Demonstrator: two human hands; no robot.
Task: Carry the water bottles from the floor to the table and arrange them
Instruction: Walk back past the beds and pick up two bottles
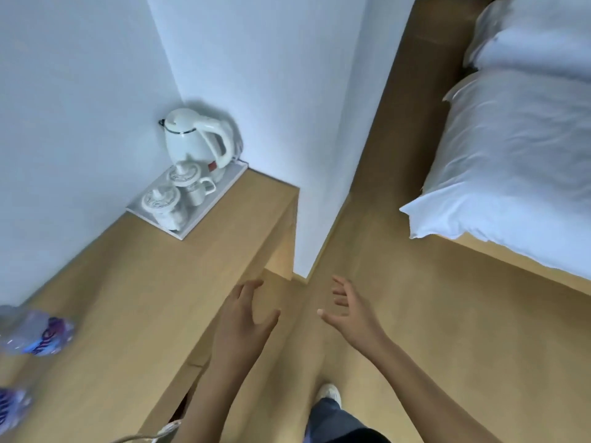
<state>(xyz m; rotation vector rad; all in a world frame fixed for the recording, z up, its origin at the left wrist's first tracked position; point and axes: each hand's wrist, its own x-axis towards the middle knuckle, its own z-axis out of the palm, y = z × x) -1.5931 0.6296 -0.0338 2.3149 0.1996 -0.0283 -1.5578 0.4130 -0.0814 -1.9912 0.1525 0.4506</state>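
While both hands hang empty above the floor, two water bottles already lie on the table (134, 282) at the far left edge of the view.

Upper water bottle (35, 332): on its side near the wall, blurred, purple-blue label; long axis roughly left to right. Which end carries the cap, impossible to tell. Lower water bottle (12, 407): only partly in view at the left border, nearer the camera; axis and direction not readable.

Further right on the table, in the far corner: white tray (220, 193) with a white kettle (198, 139) at its far end and two lidded cups (182, 190) in front.

Left hand (246, 314): just beside the table's near right edge, fingers spread wide and lightly bent, holding nothing. Right hand (348, 311): further right, also spread wide, palm turned toward the left hand, holding nothing. Below, one white shoe (329, 393) on the floor. At the far right, a bed with white bedding (511, 155).

No bottle visible on the floor here. Judging from this, probably between trips: either returning for more bottles outside the view, or about to turn left for arranging. For arranging, both bottles well to the left of the fingers, left hand clearly nearer; likely a grip across the upper bottle's long axis, then setting upright.
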